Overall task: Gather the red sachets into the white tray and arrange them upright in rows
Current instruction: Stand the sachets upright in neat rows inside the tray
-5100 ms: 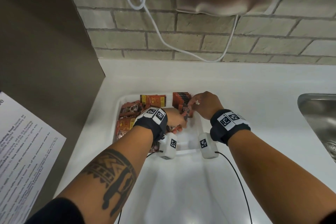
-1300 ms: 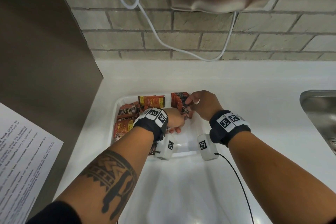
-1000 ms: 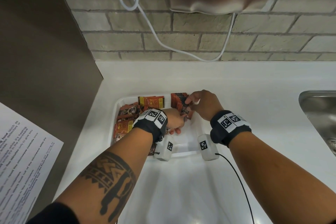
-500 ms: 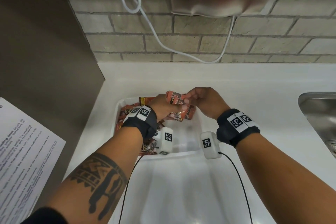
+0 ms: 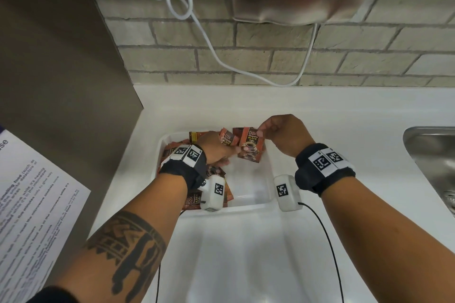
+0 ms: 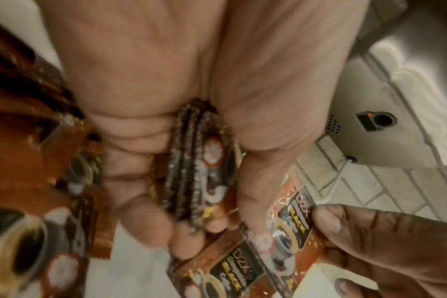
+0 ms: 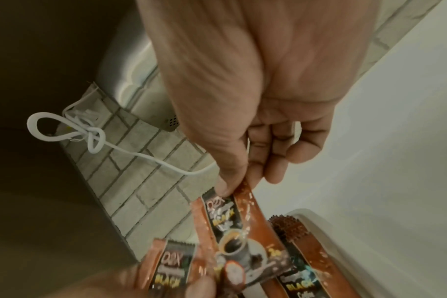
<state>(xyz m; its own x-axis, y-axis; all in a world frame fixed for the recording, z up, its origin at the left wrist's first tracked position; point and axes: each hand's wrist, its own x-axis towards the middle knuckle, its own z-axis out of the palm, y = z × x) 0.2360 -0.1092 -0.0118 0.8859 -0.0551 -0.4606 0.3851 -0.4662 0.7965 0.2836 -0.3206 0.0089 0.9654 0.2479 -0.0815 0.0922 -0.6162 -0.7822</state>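
**Head view: both hands hold red sachets above the white tray**

Head view shows the right hand [image 5: 286, 136] pinching the top edge of one red sachet [image 5: 251, 142] between thumb and forefinger, so the sachet hangs upright below the fingertips, over the far right part of the white tray [image 5: 246, 209]. Its other fingers are loosely curled behind. The left hand [image 5: 216, 149] is curled round a small bundle of sachets [image 5: 227, 139]; the left wrist view shows their crimped edges [image 6: 191, 161] wedged between the palm and the folded fingers, with the tips sticking out past the thumb. The pinched sachet sits just beside this bundle, its lower end touching or nearly touching the left fingers. More sachets [image 5: 194, 200] lie loose along the tray's left side. The tray stands on a white counter [image 5: 320, 110].
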